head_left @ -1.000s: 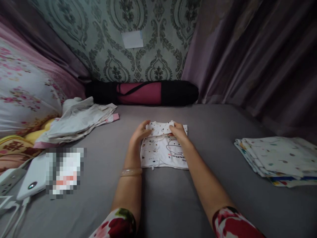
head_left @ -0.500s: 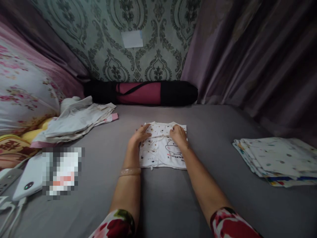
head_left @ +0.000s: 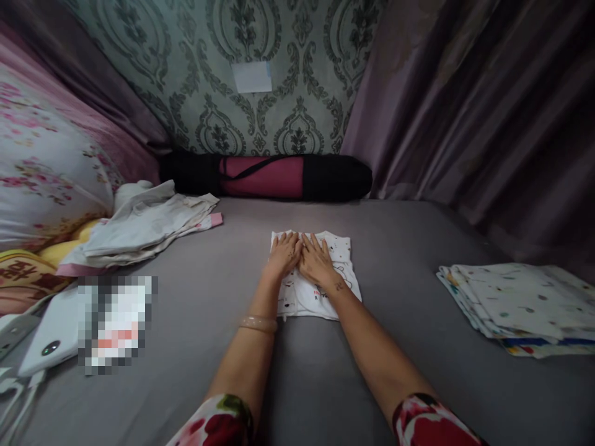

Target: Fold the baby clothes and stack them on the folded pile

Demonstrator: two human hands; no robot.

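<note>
- Left hand (head_left: pixel 284 253) and right hand (head_left: pixel 317 259) are closer together than before, mid-frame.
- Both lie flat, unclenched, on the white garment (head_left: pixel 310 300), gripping nothing.

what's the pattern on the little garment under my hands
The garment is white with small prints and a partly covered drawing; head view.

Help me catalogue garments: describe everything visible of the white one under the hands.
The white garment, seemingly soft cloth, lies folded flat on the grey sheet. Small prints scatter over its upper band and left side; a line drawing and lettering, partly covered, show below. The left hand and right hand rest on it.
</note>
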